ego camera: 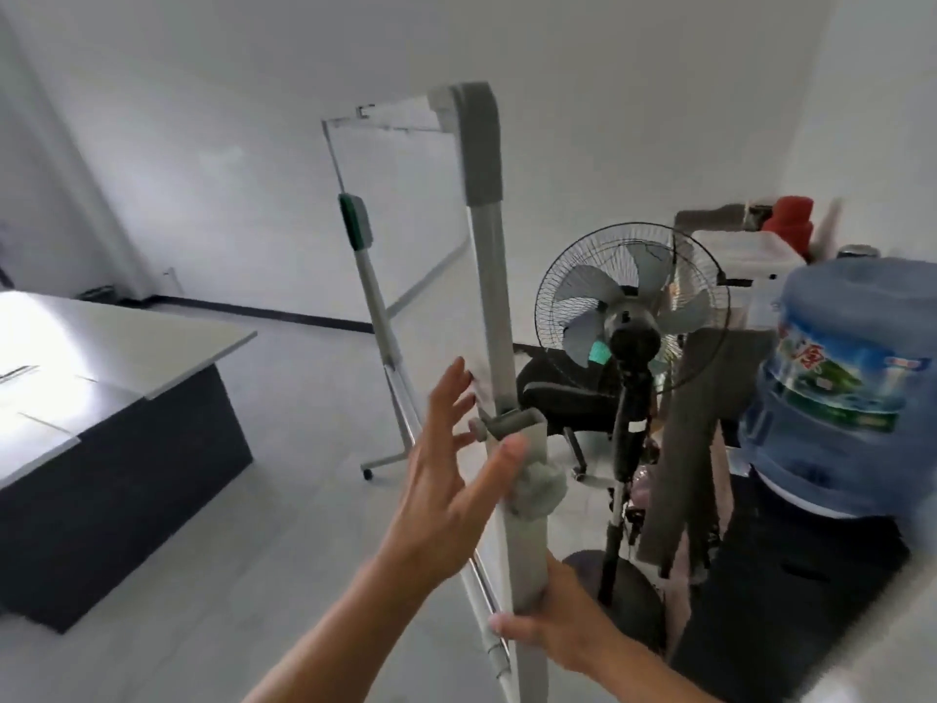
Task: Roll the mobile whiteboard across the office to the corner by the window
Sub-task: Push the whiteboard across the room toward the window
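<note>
Two hands are on the job here, but only one has any grip. The right hand (552, 621) is wrapped around the lower part of the near upright post (527, 550) of the mobile whiteboard (405, 205), fingers curled round the front edge and thumb side behind it. The left hand (446, 479) is wide open, fingers spread and pointing up, palm facing the same post just below the bracket (507, 423); the thumb tip sits right at the post but nothing is clasped, and it's blurry enough that I can't say if the palm touches.

Whiteboard stands on the grey floor (263, 525) seen nearly edge-on, its far leg ending in a small caster (367, 473). Just beside the near post on the right there's a pedestal fan (631, 307), a black chair (568, 393) behind it, and a blue water jug (836, 388). A desk (116, 347) is well apart at the left.
</note>
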Tool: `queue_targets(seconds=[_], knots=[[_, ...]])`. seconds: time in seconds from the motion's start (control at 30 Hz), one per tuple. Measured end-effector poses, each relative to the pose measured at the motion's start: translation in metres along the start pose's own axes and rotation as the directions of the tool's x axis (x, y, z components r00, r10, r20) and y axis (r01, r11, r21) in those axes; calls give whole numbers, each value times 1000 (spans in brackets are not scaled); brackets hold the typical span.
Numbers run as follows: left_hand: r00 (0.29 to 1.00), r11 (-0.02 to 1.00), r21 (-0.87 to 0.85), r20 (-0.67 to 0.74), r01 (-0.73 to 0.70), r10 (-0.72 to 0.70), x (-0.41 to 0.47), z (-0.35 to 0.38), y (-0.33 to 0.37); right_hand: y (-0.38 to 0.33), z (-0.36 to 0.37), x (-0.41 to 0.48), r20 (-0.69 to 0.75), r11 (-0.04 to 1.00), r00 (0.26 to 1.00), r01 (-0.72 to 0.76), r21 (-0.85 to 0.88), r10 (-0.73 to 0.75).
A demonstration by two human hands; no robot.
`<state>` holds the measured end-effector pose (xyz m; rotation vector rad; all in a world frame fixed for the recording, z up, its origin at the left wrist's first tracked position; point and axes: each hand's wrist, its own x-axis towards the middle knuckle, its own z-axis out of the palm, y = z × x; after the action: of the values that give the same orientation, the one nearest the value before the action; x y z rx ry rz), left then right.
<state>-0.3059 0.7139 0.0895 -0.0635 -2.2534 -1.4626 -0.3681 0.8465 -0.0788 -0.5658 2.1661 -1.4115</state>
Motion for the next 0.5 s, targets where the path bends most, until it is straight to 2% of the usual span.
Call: queue_targets(seconds=[0.1, 0.17, 0.3, 0.5], knots=[[997, 996, 71, -58, 61, -57, 12, 6, 8, -4, 10, 14, -50, 997, 998, -20, 77, 23], [991, 992, 69, -95, 105, -98, 27, 7, 4, -9, 11, 27, -72, 998, 997, -34, 61, 38], [986, 989, 36, -89, 144, -140, 66, 1, -8, -21, 6, 62, -94, 997, 993, -72, 27, 74], [980, 978, 104, -97, 182, -172, 137, -10, -32, -32, 3, 137, -111, 998, 991, -67, 19, 68]])
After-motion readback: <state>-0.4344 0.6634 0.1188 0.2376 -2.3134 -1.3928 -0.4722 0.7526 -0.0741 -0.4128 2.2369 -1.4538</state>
